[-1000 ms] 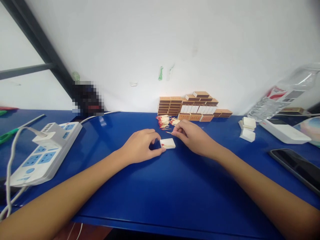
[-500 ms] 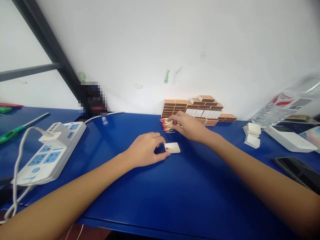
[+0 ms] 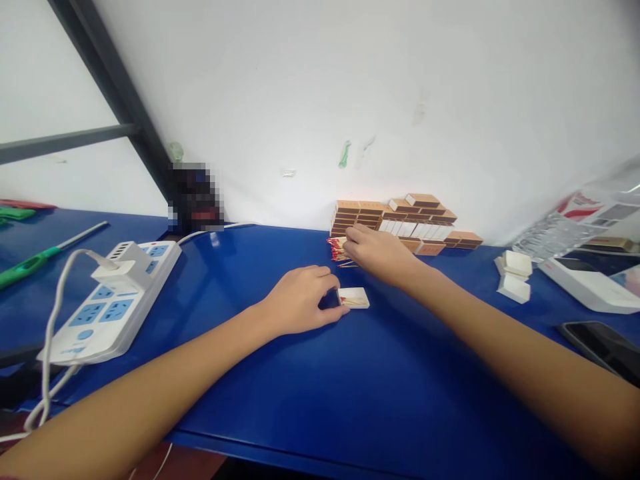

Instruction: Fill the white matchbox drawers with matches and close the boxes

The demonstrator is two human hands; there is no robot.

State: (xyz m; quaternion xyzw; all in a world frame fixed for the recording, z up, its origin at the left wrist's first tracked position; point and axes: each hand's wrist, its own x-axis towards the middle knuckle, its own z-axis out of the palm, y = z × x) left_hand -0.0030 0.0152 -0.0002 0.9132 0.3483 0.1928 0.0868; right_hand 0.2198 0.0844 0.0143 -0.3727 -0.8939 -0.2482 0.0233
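A small white matchbox tray [image 3: 356, 298] lies on the blue table with a few red-tipped matches in it. My left hand [image 3: 303, 300] grips the tray's left end between thumb and fingers. Farther back, a heap of loose matches [image 3: 338, 249] lies with its red heads pointing left. Over this heap is my right hand [image 3: 373, 250], its fingertips drawn together on some matches. The hand covers much of the heap, so how many it holds is hidden.
Stacked matchboxes [image 3: 357, 217] line the wall behind the heap. To the right are white empty-looking trays [image 3: 515, 277], a plastic bottle [image 3: 565, 217], a white box [image 3: 590, 285] and a phone [image 3: 603, 347]. A power strip [image 3: 117, 310] with cables and a green-handled tool [image 3: 35, 263] lie left.
The fingers and thumb of my right hand have closed together at the match heap. My left hand stays on the tray. The whole view has shifted slightly.
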